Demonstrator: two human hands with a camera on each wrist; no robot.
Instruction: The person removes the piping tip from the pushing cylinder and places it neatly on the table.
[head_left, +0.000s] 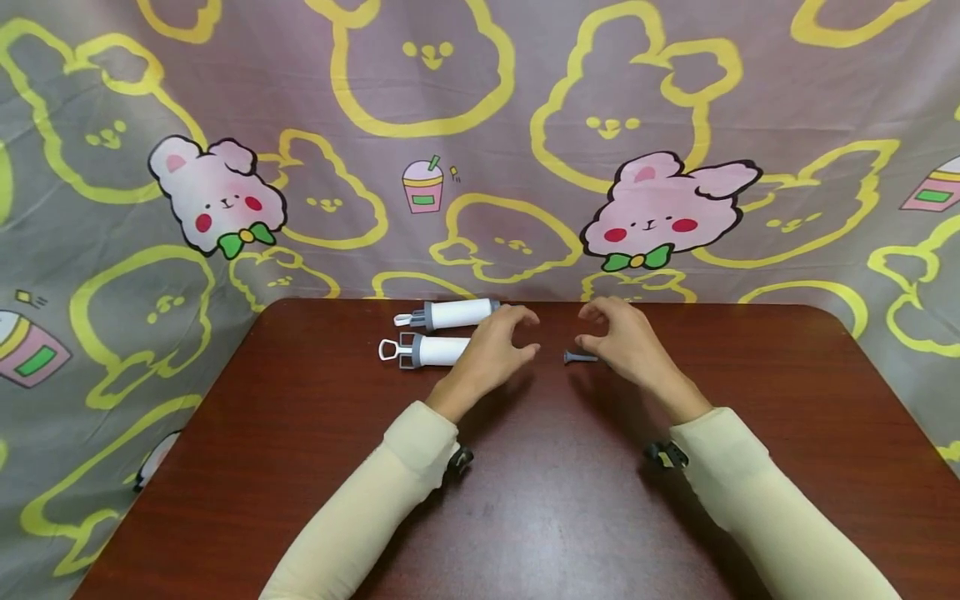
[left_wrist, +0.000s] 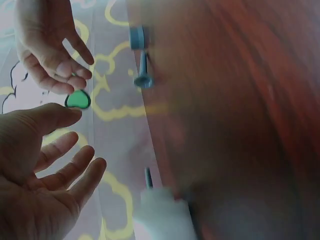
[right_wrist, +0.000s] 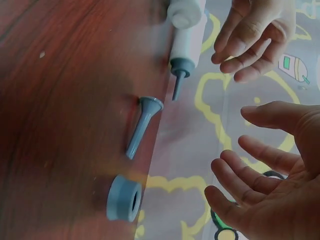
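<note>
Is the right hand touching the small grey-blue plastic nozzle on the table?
Apart. In the right wrist view, the right hand hovers open, with a clear gap to the grey-blue plastic nozzle.

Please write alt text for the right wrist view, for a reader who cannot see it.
The right hand and left hand hover open above a dark red table, holding nothing. On the table lie a grey-blue nozzle, a grey-blue ring and a white syringe-like tube.
</note>
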